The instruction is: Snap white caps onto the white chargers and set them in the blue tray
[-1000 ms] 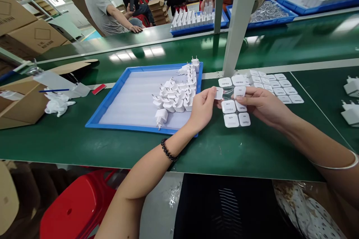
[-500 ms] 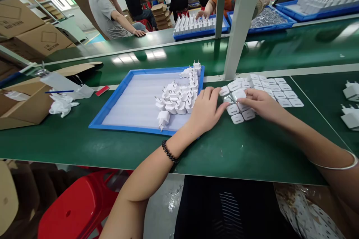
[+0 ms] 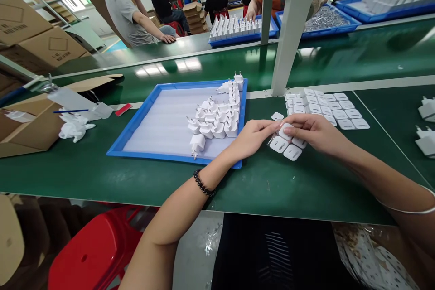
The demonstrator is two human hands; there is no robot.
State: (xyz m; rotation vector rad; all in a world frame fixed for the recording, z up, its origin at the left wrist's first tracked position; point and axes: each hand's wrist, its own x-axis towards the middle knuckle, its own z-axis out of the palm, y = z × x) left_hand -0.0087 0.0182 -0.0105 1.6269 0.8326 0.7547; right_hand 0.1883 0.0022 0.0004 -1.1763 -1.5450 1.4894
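Observation:
Both my hands meet over a small group of white square pieces with print on them (image 3: 292,152). My right hand (image 3: 314,132) pinches one of these pieces between thumb and fingers. The fingers of my left hand (image 3: 253,136) are together and touch the group's left edge; what they hold, if anything, is hidden. One loose white piece (image 3: 277,116) lies just behind my fingertips. More white square pieces (image 3: 340,114) lie in rows behind and to the right. Left of my hands, a blue-rimmed tray (image 3: 136,127) holds several white plug adapters (image 3: 218,130).
An open cardboard box (image 3: 37,133), a crumpled white glove (image 3: 75,127) and a red piece (image 3: 123,109) are at the left. A grey post (image 3: 287,54) rises behind my hands. More adapters (image 3: 426,142) stand far right. A person's hand (image 3: 251,11) is at a tray across the line.
The group under my hands has moved toward me, away from the rows behind. A single white piece now lies apart behind my fingers. My left hand has flattened and shifted slightly toward me.

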